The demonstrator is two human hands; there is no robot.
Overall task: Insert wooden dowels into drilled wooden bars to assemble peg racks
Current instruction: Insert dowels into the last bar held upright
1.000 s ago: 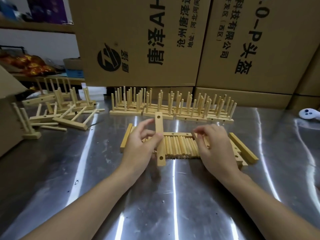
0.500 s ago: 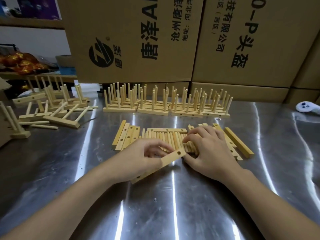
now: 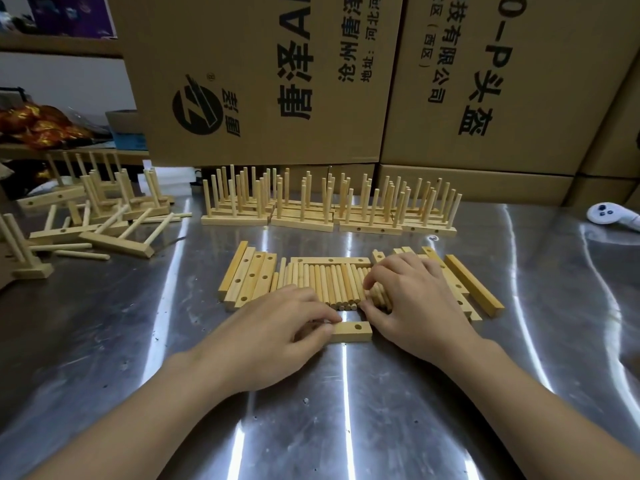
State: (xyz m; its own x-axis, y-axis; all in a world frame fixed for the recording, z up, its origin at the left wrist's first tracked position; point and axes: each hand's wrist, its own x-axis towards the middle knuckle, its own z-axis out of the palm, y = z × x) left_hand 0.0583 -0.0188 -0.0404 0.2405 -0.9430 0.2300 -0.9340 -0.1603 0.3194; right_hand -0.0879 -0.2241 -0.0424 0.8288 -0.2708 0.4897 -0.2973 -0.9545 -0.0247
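My left hand (image 3: 277, 327) grips a drilled wooden bar (image 3: 353, 331) that lies flat on the steel table, its right end with one hole showing. Just beyond it lies a row of loose dowels (image 3: 329, 282). My right hand (image 3: 412, 299) rests on the right end of that row, fingers curled round a few dowels. Drilled bars are stacked flat to the left (image 3: 249, 278) and to the right (image 3: 471, 285) of the dowels.
Finished peg racks (image 3: 329, 209) stand in a row at the back, against cardboard boxes (image 3: 263, 81). More racks and loose dowels (image 3: 90, 216) lie at the left. A white controller (image 3: 609, 216) sits far right on the steel table (image 3: 346, 410).
My left hand has brought the bar down from upright over the dowels to flat on the table in front of them. My right hand stayed on the dowels' right end.
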